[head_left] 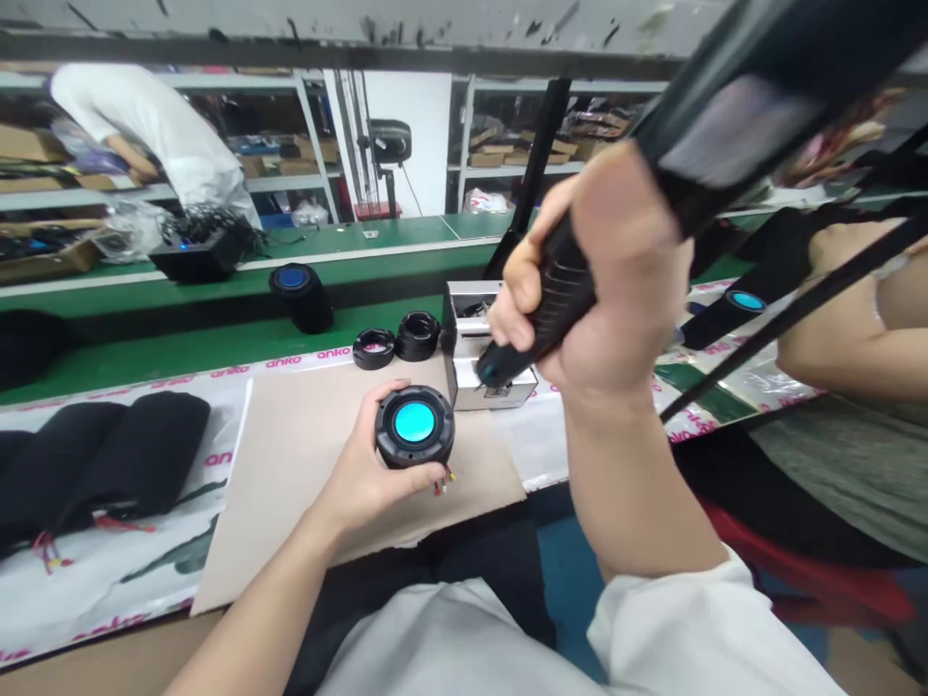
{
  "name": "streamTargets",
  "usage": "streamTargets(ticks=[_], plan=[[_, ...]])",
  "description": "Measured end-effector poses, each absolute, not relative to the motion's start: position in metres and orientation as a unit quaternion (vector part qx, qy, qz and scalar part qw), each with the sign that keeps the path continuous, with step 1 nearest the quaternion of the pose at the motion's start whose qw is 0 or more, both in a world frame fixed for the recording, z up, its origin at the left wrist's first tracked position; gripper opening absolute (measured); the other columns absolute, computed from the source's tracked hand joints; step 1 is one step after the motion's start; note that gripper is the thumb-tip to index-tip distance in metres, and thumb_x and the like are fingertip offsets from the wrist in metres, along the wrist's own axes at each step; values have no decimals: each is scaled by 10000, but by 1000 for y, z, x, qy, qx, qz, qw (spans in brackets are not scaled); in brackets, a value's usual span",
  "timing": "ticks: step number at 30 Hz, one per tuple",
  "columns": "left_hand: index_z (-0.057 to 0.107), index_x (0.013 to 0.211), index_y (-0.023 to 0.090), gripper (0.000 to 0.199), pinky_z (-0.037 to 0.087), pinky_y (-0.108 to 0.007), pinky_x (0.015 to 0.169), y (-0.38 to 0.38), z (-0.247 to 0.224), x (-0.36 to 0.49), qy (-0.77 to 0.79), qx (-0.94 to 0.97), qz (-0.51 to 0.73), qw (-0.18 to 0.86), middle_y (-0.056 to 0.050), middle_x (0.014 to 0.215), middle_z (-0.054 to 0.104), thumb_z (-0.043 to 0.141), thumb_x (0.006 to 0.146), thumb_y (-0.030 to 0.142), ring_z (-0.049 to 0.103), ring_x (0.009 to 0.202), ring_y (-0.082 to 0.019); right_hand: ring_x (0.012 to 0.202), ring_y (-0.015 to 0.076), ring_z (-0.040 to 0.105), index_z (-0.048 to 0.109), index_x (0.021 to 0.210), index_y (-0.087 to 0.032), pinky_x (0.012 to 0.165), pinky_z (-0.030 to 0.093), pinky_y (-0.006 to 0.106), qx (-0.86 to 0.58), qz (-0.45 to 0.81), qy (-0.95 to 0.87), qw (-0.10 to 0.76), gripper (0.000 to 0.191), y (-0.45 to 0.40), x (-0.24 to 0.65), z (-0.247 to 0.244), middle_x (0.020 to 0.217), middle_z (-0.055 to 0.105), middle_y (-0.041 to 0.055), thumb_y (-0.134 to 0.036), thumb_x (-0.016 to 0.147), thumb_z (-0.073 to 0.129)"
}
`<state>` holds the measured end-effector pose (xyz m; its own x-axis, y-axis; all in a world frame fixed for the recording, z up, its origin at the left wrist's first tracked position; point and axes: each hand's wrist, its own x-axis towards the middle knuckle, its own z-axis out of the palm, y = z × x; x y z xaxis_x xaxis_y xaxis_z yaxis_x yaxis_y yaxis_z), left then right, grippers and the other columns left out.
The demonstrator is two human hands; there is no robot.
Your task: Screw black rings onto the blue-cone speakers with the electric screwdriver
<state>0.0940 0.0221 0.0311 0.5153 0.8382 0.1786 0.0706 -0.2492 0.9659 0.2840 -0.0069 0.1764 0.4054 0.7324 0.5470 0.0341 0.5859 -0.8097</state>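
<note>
My left hand (373, 483) is wrapped round a round black speaker unit (416, 456) with a shiny turquoise disc facing up. Short coloured wires (442, 480) stick out under its lower right side, by my thumb. Raised to the right, my right hand (616, 280) grips a black electric screwdriver (562, 290), somewhat blurred. The tool slants, its tip end pointing down and left in front of a small silver box (475, 372). Just beyond the speaker unit, several black rings (419, 335) lie in two piles.
Cardboard (282, 454) covers the bench under my left hand. Black fabric-covered cylinders (137, 454) with wires lie at left. A black speaker (303, 298) with a blue top stands on the green surface behind. At right, a co-worker's arm (833, 329) is near; a metal beam (406, 43) crosses overhead.
</note>
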Motion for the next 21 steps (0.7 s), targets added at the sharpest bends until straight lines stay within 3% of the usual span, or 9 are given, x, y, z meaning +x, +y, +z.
streamTargets(ticks=[4, 12, 17, 21], plan=[[459, 1417, 251, 904, 573, -489, 1075, 22, 31, 94, 333, 703, 364, 512, -140, 1412, 640, 948, 680, 435, 673, 1301, -359, 345, 114, 440, 531, 610, -238, 320, 318, 283, -391, 126, -462, 786, 514, 21, 319, 141, 491, 479, -47, -590, 854, 815], [457, 1421, 253, 899, 561, -479, 1085, 25, 29, 92, 334, 717, 362, 493, -148, 1434, 620, 938, 692, 465, 653, 1328, -361, 330, 103, 452, 497, 614, -232, 329, 343, 259, -412, 157, -447, 779, 507, 43, 341, 102, 495, 511, -58, -519, 865, 830], [448, 1424, 253, 902, 568, -467, 1076, 24, 30, 92, 335, 709, 364, 502, -142, 1431, 623, 944, 694, 440, 670, 1305, -348, 321, 114, 447, 531, 610, -222, 303, 330, 270, -424, 252, -443, 749, 479, 31, 341, 108, 495, 533, -42, -502, 844, 842], [442, 1416, 255, 911, 580, -454, 1062, 24, 30, 93, 323, 708, 361, 514, -136, 1411, 637, 955, 684, 431, 681, 1287, -342, 360, 113, 438, 605, 727, -230, 318, 349, 279, -325, 248, -436, 802, 353, 7, 321, 148, 531, 521, -49, -501, 847, 797]])
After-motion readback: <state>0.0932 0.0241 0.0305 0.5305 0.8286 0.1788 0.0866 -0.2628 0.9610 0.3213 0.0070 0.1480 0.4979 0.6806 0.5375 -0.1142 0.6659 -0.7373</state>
